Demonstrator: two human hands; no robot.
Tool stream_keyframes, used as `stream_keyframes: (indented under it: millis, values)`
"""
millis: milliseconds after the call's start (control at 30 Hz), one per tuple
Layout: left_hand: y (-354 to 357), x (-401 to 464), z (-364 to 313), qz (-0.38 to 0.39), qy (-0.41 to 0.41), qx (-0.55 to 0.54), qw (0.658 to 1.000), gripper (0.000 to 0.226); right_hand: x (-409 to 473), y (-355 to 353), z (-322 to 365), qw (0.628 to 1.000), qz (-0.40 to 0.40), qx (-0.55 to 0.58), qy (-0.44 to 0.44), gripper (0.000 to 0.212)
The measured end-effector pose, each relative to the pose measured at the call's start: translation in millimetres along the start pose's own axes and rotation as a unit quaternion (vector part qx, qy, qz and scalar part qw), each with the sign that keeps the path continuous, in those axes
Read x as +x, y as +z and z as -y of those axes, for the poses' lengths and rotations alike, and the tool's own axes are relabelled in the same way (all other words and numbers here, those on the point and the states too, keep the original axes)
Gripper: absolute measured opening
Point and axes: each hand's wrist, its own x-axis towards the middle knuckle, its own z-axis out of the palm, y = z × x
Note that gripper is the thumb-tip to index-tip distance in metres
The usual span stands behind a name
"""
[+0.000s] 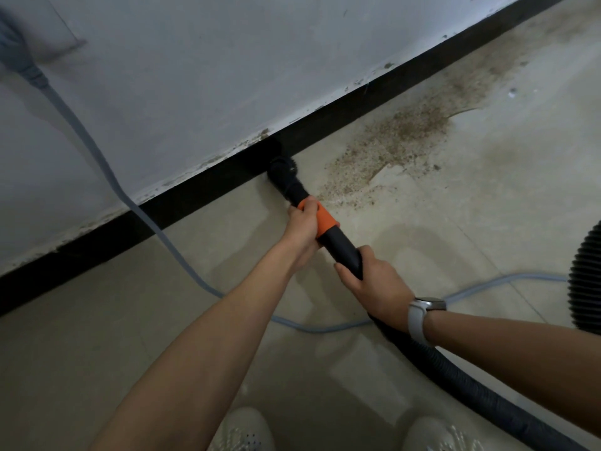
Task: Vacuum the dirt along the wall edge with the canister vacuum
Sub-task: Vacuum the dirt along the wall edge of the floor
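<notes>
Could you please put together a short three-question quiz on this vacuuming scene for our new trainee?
1. True or false: the brush nozzle rests against the black skirting.
2. Which of the hands grips the orange collar? A) the left hand B) the right hand
3. On which side of the nozzle does the dirt patch lie in the picture?

Key: 1. True. 2. A; the right hand holds the black tube further back. 3. To its right, along the wall.
</notes>
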Motion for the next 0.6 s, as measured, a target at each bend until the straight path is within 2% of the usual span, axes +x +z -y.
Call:
stream_keyframes:
  millis: [133,233,333,433,600]
  values:
    - [23,5,-13,0.036,-0.019,0.029,0.999,0.021,6,-11,-1,0.998,-0.023,0.05,0.011,0.03]
    - [19,0,-4,-0.007,0.022,0.064,0.998,0.033,1,-15,-1,0.997,0.002,0.071,-0.008,0.03]
    - [-7,-14,17,-0.073,0.067,0.083,0.992,0.03,-15,-7,-2,0.997,0.048,0.06,-0.032,0.029]
    - [-35,-34,37,-0.125,0.063,0.076,0.987,0.042,-31,7,-2,0.992,0.11,0.032,-0.052,0.029]
    - [-38,-43,52,-0.111,0.044,0.051,0.991,0.049,-43,6,-5,0.99,0.13,0.029,-0.038,0.029]
